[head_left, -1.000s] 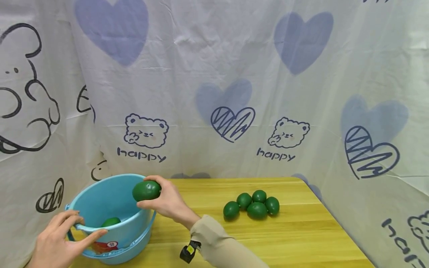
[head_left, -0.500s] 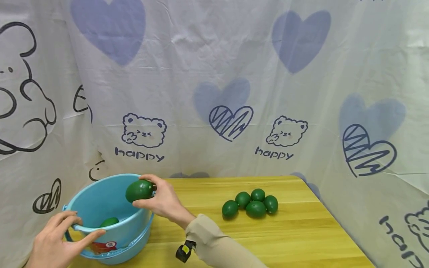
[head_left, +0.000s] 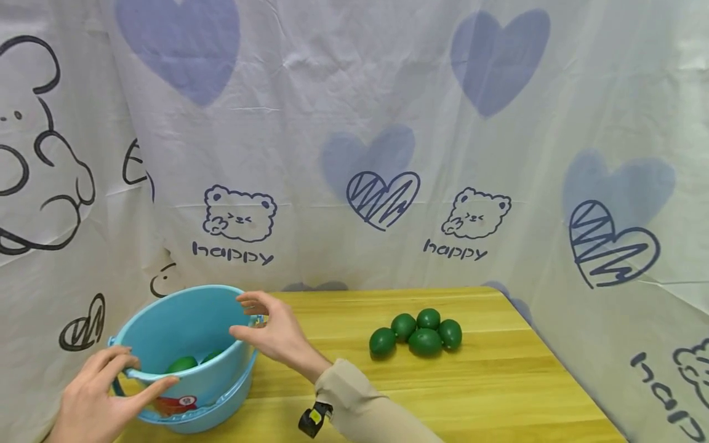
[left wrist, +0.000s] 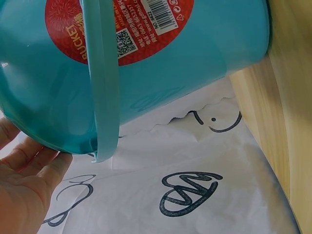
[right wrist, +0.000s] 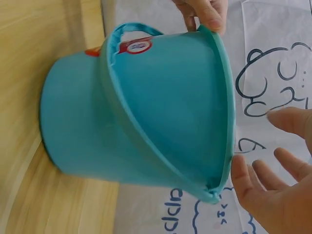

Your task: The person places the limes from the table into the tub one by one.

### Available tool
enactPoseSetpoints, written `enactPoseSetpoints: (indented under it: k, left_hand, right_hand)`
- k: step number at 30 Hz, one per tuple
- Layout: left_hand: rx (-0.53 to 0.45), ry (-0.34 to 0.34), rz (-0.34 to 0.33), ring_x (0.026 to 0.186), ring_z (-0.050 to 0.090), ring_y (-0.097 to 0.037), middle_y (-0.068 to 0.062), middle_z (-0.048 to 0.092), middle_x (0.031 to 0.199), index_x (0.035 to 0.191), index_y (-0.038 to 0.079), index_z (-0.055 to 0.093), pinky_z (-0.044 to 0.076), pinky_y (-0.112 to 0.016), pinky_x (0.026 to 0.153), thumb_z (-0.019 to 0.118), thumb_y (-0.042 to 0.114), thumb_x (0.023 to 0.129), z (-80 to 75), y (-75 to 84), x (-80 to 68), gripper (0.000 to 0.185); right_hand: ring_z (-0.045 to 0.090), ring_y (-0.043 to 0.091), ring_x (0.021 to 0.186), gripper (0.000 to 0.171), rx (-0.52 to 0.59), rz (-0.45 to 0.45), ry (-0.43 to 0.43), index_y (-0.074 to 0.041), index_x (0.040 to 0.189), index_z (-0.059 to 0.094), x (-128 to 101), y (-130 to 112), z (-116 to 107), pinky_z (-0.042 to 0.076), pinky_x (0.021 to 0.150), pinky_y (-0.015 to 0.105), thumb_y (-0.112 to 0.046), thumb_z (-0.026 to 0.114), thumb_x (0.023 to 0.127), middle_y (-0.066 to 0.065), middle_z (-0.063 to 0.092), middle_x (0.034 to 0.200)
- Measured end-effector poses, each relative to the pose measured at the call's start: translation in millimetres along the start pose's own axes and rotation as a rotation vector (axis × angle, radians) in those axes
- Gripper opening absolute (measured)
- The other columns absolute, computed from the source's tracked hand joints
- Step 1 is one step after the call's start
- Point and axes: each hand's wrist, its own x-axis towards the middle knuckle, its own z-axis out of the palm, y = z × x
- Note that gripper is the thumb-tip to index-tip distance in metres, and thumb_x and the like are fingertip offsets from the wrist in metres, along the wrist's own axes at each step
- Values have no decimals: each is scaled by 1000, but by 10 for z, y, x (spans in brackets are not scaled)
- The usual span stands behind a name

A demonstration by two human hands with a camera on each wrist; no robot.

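Observation:
A light blue bucket (head_left: pixel 166 323) stands at the left end of the yellow wooden table (head_left: pixel 498 381). Two dark green lime-like fruits (head_left: pixel 183 364) lie inside it. My left hand (head_left: pixel 145 371) pinches the bucket's near rim, thumb outside and fingers over the edge; its fingertips (right wrist: pixel 204 12) show on the rim in the right wrist view. My right hand (head_left: pixel 244 317) hovers open and empty just above the bucket's right rim (right wrist: pixel 229 122). In the left wrist view the bucket wall (left wrist: pixel 195 63) with a red label and its hanging handle (left wrist: pixel 105 97) fill the frame.
Several more green fruits (head_left: pixel 421 332) sit in a tight cluster in the middle of the table. A white cloth printed with hearts and bears (head_left: pixel 354 154) hangs behind and along both sides. The table's right edge runs close to the cloth.
My right hand held a green fruit over the bucket; it has let go, and the fruit now lies inside beside the first one. The left hand kept its hold on the rim.

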Motion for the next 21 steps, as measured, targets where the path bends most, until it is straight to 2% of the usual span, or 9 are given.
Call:
enactPoseSetpoints:
  k: [7, 9, 11, 14, 16, 21]
  left_hand:
    - [13, -37, -44, 100, 55, -35, -17, 60, 109, 87, 3, 66, 32, -18, 68, 96, 41, 45, -11, 15, -2, 64]
    - [21, -50, -52, 101, 55, -36, -18, 60, 110, 87, 3, 65, 39, -26, 72, 96, 42, 47, -13, 22, 2, 64]
    - [26, -53, -54, 101, 55, -36, -18, 60, 109, 87, 3, 65, 39, -27, 72, 96, 42, 47, -14, 23, 1, 64]
    - [21, -46, -51, 100, 55, -36, -17, 60, 108, 87, 3, 65, 39, -25, 72, 96, 41, 46, -16, 22, 2, 64]
    - [14, -36, -47, 99, 55, -35, -17, 60, 108, 87, 3, 66, 32, -17, 68, 96, 41, 45, -17, 17, 6, 64]
    - [14, -22, -43, 98, 55, -35, -17, 60, 107, 86, 3, 66, 31, -14, 68, 97, 41, 44, -16, 24, 2, 65]
  right_hand:
    - [62, 8, 110, 33, 5, -46, 33, -20, 121, 66, -111, 146, -91, 52, 84, 16, -21, 73, 89, -2, 68, 119]
    - [63, 10, 109, 32, -8, -63, 39, -17, 121, 67, -136, 178, -129, 52, 83, 17, -21, 72, 90, -1, 68, 119]
    - [64, 12, 108, 32, -24, -82, 44, -13, 121, 67, -167, 212, -169, 53, 83, 18, -20, 71, 90, 1, 68, 119]
    - [66, 14, 107, 31, -56, -106, 52, -11, 121, 67, -218, 271, -236, 54, 84, 20, -19, 70, 91, 2, 69, 119]
    - [66, 15, 106, 30, -71, -118, 59, -10, 120, 67, -245, 320, -285, 55, 84, 21, -18, 69, 92, 4, 69, 119]
    - [67, 18, 106, 29, -94, -132, 72, -12, 120, 67, -301, 430, -411, 55, 85, 23, -19, 68, 93, 7, 69, 119]
